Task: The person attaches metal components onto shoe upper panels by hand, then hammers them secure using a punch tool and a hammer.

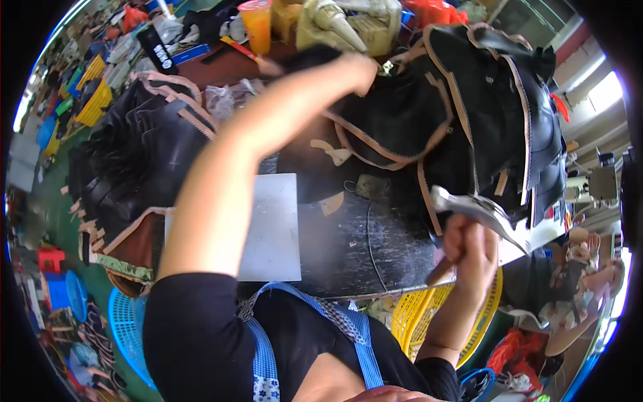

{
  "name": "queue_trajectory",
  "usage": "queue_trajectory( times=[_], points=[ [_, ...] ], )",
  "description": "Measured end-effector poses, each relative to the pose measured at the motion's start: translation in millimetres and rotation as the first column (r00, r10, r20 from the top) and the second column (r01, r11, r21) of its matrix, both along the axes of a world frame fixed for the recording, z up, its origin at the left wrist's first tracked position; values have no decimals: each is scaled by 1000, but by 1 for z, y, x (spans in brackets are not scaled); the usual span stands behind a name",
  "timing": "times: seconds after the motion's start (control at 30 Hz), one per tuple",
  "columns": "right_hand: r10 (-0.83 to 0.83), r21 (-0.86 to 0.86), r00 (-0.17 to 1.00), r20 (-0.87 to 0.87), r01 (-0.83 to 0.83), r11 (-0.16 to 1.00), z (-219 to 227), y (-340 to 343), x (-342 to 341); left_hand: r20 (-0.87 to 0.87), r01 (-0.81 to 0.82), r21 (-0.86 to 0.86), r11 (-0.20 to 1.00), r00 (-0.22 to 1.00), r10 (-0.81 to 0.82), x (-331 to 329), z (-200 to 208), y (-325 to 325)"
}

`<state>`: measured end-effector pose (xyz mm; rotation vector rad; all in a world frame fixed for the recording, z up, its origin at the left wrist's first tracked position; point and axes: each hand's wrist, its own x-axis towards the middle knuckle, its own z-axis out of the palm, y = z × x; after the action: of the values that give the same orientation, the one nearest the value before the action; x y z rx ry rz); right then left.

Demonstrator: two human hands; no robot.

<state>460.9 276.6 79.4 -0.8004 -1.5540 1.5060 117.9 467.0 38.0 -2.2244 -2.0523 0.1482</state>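
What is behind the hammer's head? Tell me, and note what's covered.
Black, tan-edged pieces show behind the hammer, gripped in the right hand; whatever its head and the hand cover cannot be seen.

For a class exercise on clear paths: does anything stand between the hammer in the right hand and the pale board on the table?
Nothing upright shows between the hammer in the right hand and the pale board; only a thin cord lies on the tabletop. The left arm crosses above the board's left part.
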Motion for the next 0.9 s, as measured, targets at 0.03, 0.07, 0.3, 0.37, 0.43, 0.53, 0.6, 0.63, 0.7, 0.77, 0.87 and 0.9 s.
queue_trajectory(
  times=[0.03,0.07,0.3,0.37,0.43,0.53,0.6,0.63,0.7,0.77,0.87,0.9],
  points=[
    [64,53,998,8,-64,997,-8,11,-22,148,-68,54,996,987,59,-8,-22,-4],
    [122,103,992,18,-123,987,-21,23,-46,294,-137,100,985,950,102,-13,-37,-13],
    [-27,-291,984,-179,-26,956,-76,82,-119,441,-89,567,819,872,-211,-62,1,-172],
    [122,-267,980,-160,-162,950,-73,72,-104,441,-103,557,824,878,-188,-70,34,-270],
    [177,-299,974,-143,-213,930,-60,44,-100,477,-285,525,802,879,0,-75,56,-350],
    [443,-296,895,-52,-438,849,-48,26,-83,566,-583,597,552,793,226,-94,47,-438],
    [484,-298,875,-18,-466,833,-39,7,-81,589,-613,594,521,773,237,-120,20,-457],
    [518,-225,851,84,-490,842,-38,0,-83,504,-557,622,551,823,263,-128,11,-456],
    [542,-167,804,244,-516,840,-31,-12,-86,443,-541,542,643,834,329,-146,-6,-451],
    [506,-129,816,279,-491,862,-25,-27,-77,375,-503,527,685,861,344,-164,-17,-451],
    [366,-40,774,516,-405,913,-22,-33,-57,497,-567,461,682,802,331,-158,5,-456],
    [287,89,782,554,-398,913,-24,-32,-48,456,-483,524,701,855,248,-151,21,-460]
  ],
)
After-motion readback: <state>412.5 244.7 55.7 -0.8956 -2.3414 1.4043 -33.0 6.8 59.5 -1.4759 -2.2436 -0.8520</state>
